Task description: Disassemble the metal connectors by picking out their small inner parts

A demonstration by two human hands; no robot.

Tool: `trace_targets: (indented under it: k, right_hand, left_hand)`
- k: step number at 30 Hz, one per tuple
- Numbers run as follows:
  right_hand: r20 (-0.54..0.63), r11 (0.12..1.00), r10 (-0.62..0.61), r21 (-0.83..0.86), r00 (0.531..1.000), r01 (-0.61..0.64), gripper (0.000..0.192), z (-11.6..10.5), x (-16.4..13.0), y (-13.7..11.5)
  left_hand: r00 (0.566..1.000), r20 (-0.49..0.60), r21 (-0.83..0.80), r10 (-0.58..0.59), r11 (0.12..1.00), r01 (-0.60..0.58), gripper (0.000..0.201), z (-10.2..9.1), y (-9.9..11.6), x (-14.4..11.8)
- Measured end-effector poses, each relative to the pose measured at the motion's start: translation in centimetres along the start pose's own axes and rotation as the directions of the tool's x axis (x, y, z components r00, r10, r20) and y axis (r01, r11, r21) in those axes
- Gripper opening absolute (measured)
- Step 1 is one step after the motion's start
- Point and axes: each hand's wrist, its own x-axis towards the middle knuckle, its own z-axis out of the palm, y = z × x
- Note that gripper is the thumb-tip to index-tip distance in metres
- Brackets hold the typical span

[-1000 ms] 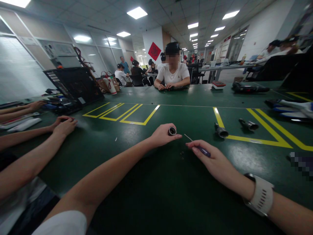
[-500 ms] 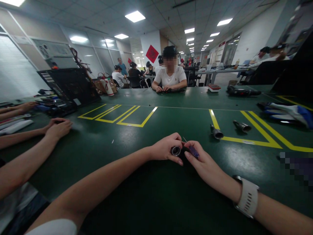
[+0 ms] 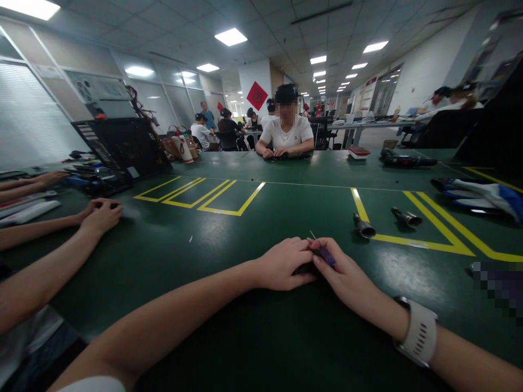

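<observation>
My left hand (image 3: 284, 264) is closed around a dark metal part (image 3: 304, 268), mostly hidden by the fingers. My right hand (image 3: 337, 267) touches its fingertips and pinches what looks like a small screwdriver with a purple handle (image 3: 327, 256). Its thin metal shaft sticks up past the fingers. Whether the shaft touches the part, I cannot tell. To the right of my hands lie two metal parts with flared round ends: one metal part (image 3: 364, 226) rests by a yellow line, and another metal part (image 3: 407, 217) lies inside the taped area.
Yellow tape outlines (image 3: 220, 212) mark the green table (image 3: 229, 245). A blue and white glove-like bundle (image 3: 482, 196) and a black tool (image 3: 408, 158) lie to the right. Another person's hands (image 3: 100, 212) are at the left; a person (image 3: 287, 130) sits opposite.
My left hand has turned over the metal part, so its round open end no longer shows. The view has tipped slightly upward; both hands appear a little lower.
</observation>
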Motion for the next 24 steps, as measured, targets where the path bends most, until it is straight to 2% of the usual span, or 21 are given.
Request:
trace_targets:
  k: [2,3,5,8,10,15,24]
  right_hand:
    - [0.024,0.978,-0.105,-0.180,0.994,0.107,0.016,-0.8,0.6,0.4]
    - [0.040,0.936,-0.175,-0.302,0.984,0.179,0.016,-1.3,0.9,0.8]
    - [0.071,0.773,-0.312,-0.561,0.947,0.297,0.017,-2.5,1.8,1.6]
    - [0.130,0.465,-0.377,-0.830,0.917,0.309,0.020,-4.5,3.4,3.2]
    - [0.158,0.397,-0.367,-0.865,0.917,0.308,0.023,-5.5,4.3,4.1]
    - [0.177,0.355,-0.314,-0.889,0.933,0.288,0.023,-6.9,5.4,5.7]
    - [0.110,0.382,-0.214,-0.905,0.971,0.187,0.029,-9.8,5.7,8.6]
  left_hand:
    - [1.000,0.013,0.003,-0.013,1.000,0.013,0.013,0.3,0.1,0.3]
    - [1.000,0.017,-0.002,-0.018,1.000,0.019,0.012,0.3,0.1,0.4]
    - [0.999,0.022,-0.013,-0.023,1.000,0.023,0.009,0.4,0.0,0.6]
    - [0.999,0.026,-0.021,-0.023,0.999,0.024,0.009,0.2,0.1,0.7]
    - [0.999,0.036,-0.025,-0.026,0.999,0.027,0.009,0.1,0.2,0.8]
    - [0.996,0.075,-0.025,-0.043,0.999,0.045,0.008,-0.3,0.3,0.7]
    - [0.995,0.104,0.007,-0.006,1.000,0.006,0.008,-0.4,-0.3,1.5]
